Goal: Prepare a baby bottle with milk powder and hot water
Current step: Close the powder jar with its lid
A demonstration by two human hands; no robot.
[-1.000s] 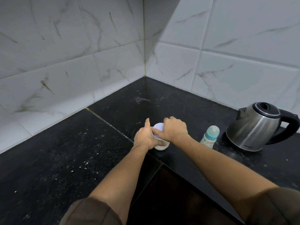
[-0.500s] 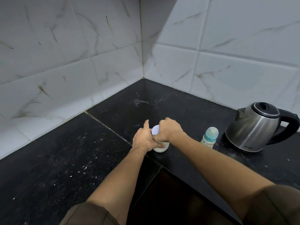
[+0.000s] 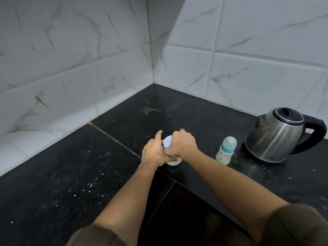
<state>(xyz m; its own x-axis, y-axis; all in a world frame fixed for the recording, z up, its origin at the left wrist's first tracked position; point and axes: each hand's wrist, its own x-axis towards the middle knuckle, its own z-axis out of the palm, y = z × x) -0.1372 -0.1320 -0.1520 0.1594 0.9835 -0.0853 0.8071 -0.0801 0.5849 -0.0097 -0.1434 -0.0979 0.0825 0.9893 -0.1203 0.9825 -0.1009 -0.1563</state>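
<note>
A small white milk powder jar (image 3: 174,162) with a pale lilac lid (image 3: 167,141) stands on the black counter (image 3: 88,174). My left hand (image 3: 153,153) wraps around the jar's body. My right hand (image 3: 183,143) is closed over the lid from above and hides most of it. A baby bottle (image 3: 225,150) with a teal collar and a teat stands upright to the right of the jar, apart from both hands. Further right sits a steel electric kettle (image 3: 276,137) with a black lid and handle.
The counter runs into a corner of white marbled wall tiles (image 3: 124,50). White specks of powder are scattered on the left counter. A dark recess (image 3: 177,219) opens below the counter's front edge between my arms.
Both hands stay on the jar, and the lid now shows tilted between them. The view has shifted slightly.
</note>
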